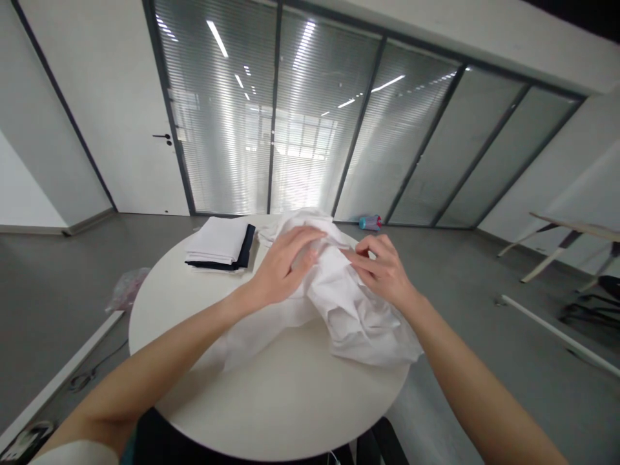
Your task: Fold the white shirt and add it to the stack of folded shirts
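A crumpled white cloth [351, 303] lies heaped across the back and right of the round white table [290, 413], with thin folds trailing toward the front left. My left hand [283, 268] rests on the cloth's upper left part, fingers stretched out and thumb apart. On the other side, my right hand [382, 268] has its fingers bent and pressed together on a fold of the same cloth. Its fingertips are partly hidden by the fabric. To the left of my left hand sits a folded stack, a white cloth [217, 239] above a dark cloth [248, 248].
A clear plastic bag [126, 290] lies on the floor left of the table. A blue and red item [370, 223] is on the floor behind it. Glass partitions [310, 129] line the back. At right stand another table [576, 226] and a black chair [593, 310].
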{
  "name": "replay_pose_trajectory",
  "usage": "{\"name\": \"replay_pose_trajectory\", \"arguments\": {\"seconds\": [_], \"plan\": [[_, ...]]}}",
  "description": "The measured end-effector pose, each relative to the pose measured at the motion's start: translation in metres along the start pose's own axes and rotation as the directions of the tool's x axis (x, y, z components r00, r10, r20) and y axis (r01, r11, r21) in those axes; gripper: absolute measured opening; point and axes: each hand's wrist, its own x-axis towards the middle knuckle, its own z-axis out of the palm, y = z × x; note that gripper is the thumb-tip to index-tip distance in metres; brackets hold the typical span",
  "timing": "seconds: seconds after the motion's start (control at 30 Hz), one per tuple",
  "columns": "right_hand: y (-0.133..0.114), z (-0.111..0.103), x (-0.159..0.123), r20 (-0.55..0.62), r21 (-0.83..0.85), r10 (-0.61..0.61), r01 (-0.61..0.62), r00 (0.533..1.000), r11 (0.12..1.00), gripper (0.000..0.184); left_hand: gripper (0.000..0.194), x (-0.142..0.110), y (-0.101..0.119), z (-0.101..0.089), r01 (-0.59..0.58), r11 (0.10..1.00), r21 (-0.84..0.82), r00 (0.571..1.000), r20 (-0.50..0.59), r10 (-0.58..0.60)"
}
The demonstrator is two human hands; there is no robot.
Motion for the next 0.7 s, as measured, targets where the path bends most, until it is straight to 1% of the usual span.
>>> {"name": "replay_pose_trajectory", "arguments": {"seconds": [0.03, 0.07, 0.1, 0.17, 0.2, 0.27, 0.33, 0.37, 0.4, 0.47, 0.5, 0.53, 0.57, 0.6, 0.63, 0.67, 0.7], "plan": [[-0.002, -0.001, 0.0, -0.015, 0.033, -0.015, 0.015, 1.0, 0.999, 0.032, 0.046, 0.004, -0.002, -0.005, -0.055, 0.998, 0.008, 0.998, 0.008, 0.055], [-0.003, -0.001, 0.0, -0.043, 0.057, -0.012, 0.015, 0.999, 0.998, 0.032, 0.049, 0.007, -0.005, -0.01, -0.09, 0.996, 0.021, 0.995, 0.046, 0.089], [-0.004, 0.0, 0.0, -0.082, 0.071, 0.003, 0.002, 0.997, 0.997, 0.032, 0.053, 0.009, -0.009, -0.013, -0.102, 0.994, 0.027, 0.99, 0.1, 0.099], [-0.007, 0.003, -0.001, -0.186, 0.067, 0.051, -0.039, 0.981, 0.997, 0.03, 0.062, 0.01, -0.018, -0.016, -0.068, 0.998, 0.017, 0.978, 0.2, 0.064], [-0.008, 0.003, -0.001, -0.237, 0.046, 0.072, -0.062, 0.969, 0.997, 0.028, 0.065, 0.009, -0.023, -0.016, -0.021, 1.0, 0.014, 0.971, 0.239, 0.017], [-0.01, 0.0, 0.0, -0.323, -0.044, 0.091, -0.111, 0.942, 0.993, 0.024, 0.066, 0.005, -0.033, -0.015, 0.112, 0.993, 0.036, 0.95, 0.288, -0.118], [-0.011, -0.009, 0.006, -0.367, -0.178, 0.093, -0.168, 0.926, 0.97, 0.023, 0.063, -0.001, -0.043, -0.013, 0.263, 0.963, 0.056, 0.901, 0.342, -0.266], [-0.011, -0.015, 0.01, -0.366, -0.243, 0.101, -0.2, 0.925, 0.949, 0.023, 0.061, -0.004, -0.046, -0.012, 0.333, 0.942, 0.038, 0.869, 0.376, -0.322], [-0.009, -0.021, 0.016, -0.352, -0.296, 0.125, -0.237, 0.928, 0.925, 0.023, 0.059, -0.007, -0.049, -0.011, 0.388, 0.922, -0.004, 0.836, 0.422, -0.35], [-0.003, -0.034, 0.029, -0.302, -0.329, 0.233, -0.331, 0.924, 0.885, 0.024, 0.052, -0.012, -0.049, -0.01, 0.46, 0.88, -0.118, 0.778, 0.532, -0.335], [0.002, -0.039, 0.035, -0.274, -0.305, 0.316, -0.394, 0.908, 0.867, 0.023, 0.051, -0.013, -0.048, -0.011, 0.49, 0.858, -0.157, 0.75, 0.578, -0.322], [0.007, -0.044, 0.042, -0.24, -0.258, 0.408, -0.463, 0.881, 0.848, 0.022, 0.051, -0.014, -0.046, -0.013, 0.52, 0.836, -0.178, 0.721, 0.616, -0.318], [0.013, -0.047, 0.047, -0.198, -0.189, 0.498, -0.532, 0.844, 0.826, 0.022, 0.053, -0.014, -0.044, -0.017, 0.551, 0.814, -0.186, 0.696, 0.64, -0.325], [0.017, -0.05, 0.051, -0.153, -0.101, 0.568, -0.584, 0.809, 0.805, 0.022, 0.056, -0.013, -0.042, -0.021, 0.575, 0.794, -0.197, 0.686, 0.646, -0.336], [0.02, -0.051, 0.055, -0.115, -0.002, 0.605, -0.609, 0.788, 0.793, 0.023, 0.06, -0.012, -0.041, -0.026, 0.58, 0.783, -0.225, 0.7, 0.629, -0.337], [0.021, -0.052, 0.058, -0.096, 0.106, 0.612, -0.603, 0.785, 0.791, 0.024, 0.063, -0.009, -0.04, -0.031, 0.556, 0.784, -0.276, 0.745, 0.583, -0.324], [0.021, -0.052, 0.06, -0.096, 0.219, 0.598, -0.569, 0.796, 0.792, 0.026, 0.064, -0.006, -0.04, -0.035, 0.499, 0.797, -0.34, 0.812, 0.505, -0.293]]}}
